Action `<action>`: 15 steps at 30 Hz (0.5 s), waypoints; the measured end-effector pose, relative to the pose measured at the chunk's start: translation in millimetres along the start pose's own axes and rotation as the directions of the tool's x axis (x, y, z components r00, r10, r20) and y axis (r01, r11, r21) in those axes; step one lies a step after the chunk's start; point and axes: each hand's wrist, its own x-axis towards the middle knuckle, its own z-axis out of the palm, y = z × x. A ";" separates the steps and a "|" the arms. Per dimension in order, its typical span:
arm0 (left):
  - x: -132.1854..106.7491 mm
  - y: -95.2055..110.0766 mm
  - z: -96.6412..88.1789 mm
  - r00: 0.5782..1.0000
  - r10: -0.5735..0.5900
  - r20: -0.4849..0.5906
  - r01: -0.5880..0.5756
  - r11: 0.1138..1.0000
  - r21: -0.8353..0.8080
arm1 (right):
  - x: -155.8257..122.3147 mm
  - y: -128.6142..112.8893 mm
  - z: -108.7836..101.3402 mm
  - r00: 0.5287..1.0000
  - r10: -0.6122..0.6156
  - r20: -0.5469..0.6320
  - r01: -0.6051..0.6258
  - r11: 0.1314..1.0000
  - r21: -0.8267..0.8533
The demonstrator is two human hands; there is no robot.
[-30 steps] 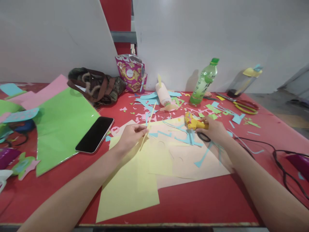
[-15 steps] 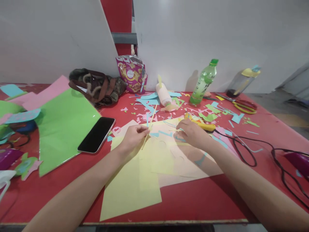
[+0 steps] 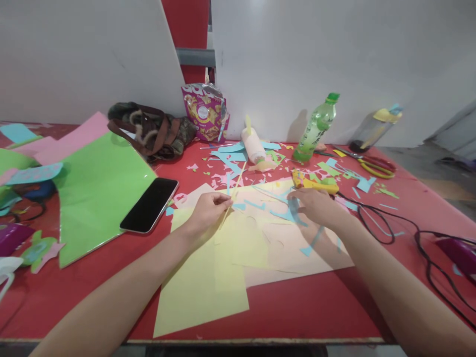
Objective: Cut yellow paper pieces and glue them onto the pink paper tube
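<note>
My left hand point(image 3: 208, 207) is closed in a pinch on a thin yellow paper strip point(image 3: 234, 188) that slants up and away over the sheets. My right hand point(image 3: 316, 206) lies low on the peach sheet point(image 3: 297, 250), its fingers stretched toward blue paper strips point(image 3: 286, 214). It holds nothing. A yellow glue gun point(image 3: 316, 184) lies just beyond its knuckles, apart from the fingers. A yellow sheet point(image 3: 204, 287) overlaps the peach one near the table's front edge.
A black phone point(image 3: 150, 204) lies on a green sheet point(image 3: 92, 193) at the left. At the back stand a bag point(image 3: 152, 131), a snack pouch point(image 3: 206, 111), a white glue bottle point(image 3: 253, 144), a green bottle point(image 3: 316, 126) and scissors point(image 3: 375, 166). A black cable point(image 3: 390, 230) runs right.
My right hand let go of the glue gun, reached left over the paper, then drew back beside the gun. My left hand kept the yellow strip almost still.
</note>
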 end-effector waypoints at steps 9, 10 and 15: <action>-1.7 2.3 1.9 1.000 0.007 -0.026 -0.007 1.000 -0.005 | 11.1 9.5 5.5 0.995 -0.097 0.014 0.090 0.963 0.253; -2.0 2.6 2.0 1.000 0.010 -0.029 -0.011 1.000 -0.002 | 11.0 7.3 3.0 0.998 -0.055 -0.025 0.060 0.954 0.293; -1.1 2.1 0.1 0.998 0.052 -0.037 -0.052 0.998 -0.022 | 5.7 -20.0 -9.6 0.987 0.144 -0.078 -0.043 0.687 0.725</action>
